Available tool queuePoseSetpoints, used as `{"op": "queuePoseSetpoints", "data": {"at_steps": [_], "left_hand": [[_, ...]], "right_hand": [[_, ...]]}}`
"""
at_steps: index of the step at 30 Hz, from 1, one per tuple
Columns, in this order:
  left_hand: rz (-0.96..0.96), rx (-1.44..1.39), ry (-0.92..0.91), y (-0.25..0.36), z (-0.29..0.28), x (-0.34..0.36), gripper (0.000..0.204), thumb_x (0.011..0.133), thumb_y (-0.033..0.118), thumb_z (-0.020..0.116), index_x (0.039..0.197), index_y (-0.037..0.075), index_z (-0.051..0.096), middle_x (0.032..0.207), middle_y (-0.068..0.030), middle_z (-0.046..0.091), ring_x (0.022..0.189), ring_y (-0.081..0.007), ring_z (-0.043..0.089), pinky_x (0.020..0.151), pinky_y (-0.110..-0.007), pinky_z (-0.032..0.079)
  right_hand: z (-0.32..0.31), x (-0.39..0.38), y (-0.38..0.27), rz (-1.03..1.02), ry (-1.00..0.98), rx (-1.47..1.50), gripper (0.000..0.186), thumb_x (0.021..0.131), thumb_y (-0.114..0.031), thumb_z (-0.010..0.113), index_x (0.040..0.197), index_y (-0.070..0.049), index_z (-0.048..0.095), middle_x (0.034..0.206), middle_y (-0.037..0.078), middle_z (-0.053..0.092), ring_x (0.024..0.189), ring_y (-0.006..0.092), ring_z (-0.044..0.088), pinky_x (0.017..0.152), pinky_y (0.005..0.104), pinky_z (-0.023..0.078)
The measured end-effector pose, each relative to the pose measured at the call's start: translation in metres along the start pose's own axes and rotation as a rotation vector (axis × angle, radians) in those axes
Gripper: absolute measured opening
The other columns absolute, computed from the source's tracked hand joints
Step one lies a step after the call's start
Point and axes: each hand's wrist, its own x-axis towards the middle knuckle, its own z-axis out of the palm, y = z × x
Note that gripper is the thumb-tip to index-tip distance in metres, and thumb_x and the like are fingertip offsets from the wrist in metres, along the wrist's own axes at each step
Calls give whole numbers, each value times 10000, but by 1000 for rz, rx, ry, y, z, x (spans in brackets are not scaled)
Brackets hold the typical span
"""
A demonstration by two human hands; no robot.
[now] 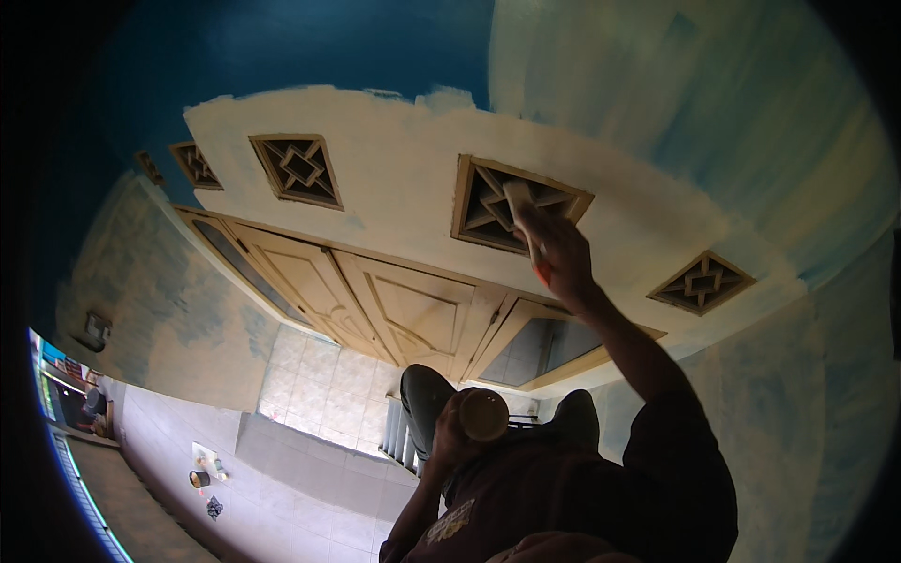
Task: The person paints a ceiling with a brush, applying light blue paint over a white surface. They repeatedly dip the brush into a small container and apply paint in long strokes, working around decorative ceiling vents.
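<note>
Blotchy cream over grey-blue marks the wall [178, 314] at my far left, where the cover looks thin. Next comes deep blue wall [300, 42] along the top, with no cream on it. Below it, a lattice vent [297, 170] sits in a pale cream band [394, 141], which looks well covered up to its ragged upper edge. Under the band run panelled cream doors [404, 300]. My left hand [452, 427] is wrapped around a round-mouthed cup [484, 416], held near my lap; I can't tell how full it is. Above, my right hand [560, 253] is closed on what looks like a pale brush [518, 202], its tip at the larger vent [474, 228]; I can't tell if it touches. Further right, the upper wall [694, 103] is streaked, blue showing through, so I'd judge it only partly covered. Last comes another vent [702, 282], its recesses dark.
</note>
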Motion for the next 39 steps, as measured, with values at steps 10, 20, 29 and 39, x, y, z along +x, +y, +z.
{"op": "queuePoseSetpoints", "data": {"at_steps": [10,20,29,39], "left_hand": [[-156,-158,154,-44,34,4,779,611,281,950,1234,32,554,1180,-143,653,1078,-262,670,905,-390,550],[-74,-102,144,-117,100,15,864,582,273,977,1269,54,500,1144,-131,663,1038,-246,687,871,-390,575],[-180,3,48,-142,106,-3,850,575,260,976,1246,49,499,1083,-116,690,1021,-239,684,856,-390,565],[-142,43,0,-149,118,-6,867,570,280,983,1262,44,517,1131,-144,659,1023,-292,677,836,-410,576]], "right_hand": [[32,-270,-20,1415,420,929,373,945,-313,689,1121,13,649,955,113,706,826,201,703,699,314,549],[29,-495,6,1985,737,1133,391,960,-372,639,1119,-22,574,976,107,677,863,264,687,754,383,540],[60,-498,2,2021,753,1132,454,955,-512,609,1078,-77,560,984,86,660,933,273,679,818,415,532],[71,-508,9,2040,751,1168,517,955,-537,602,1191,-81,551,1076,77,638,996,245,661,847,435,515]]}}
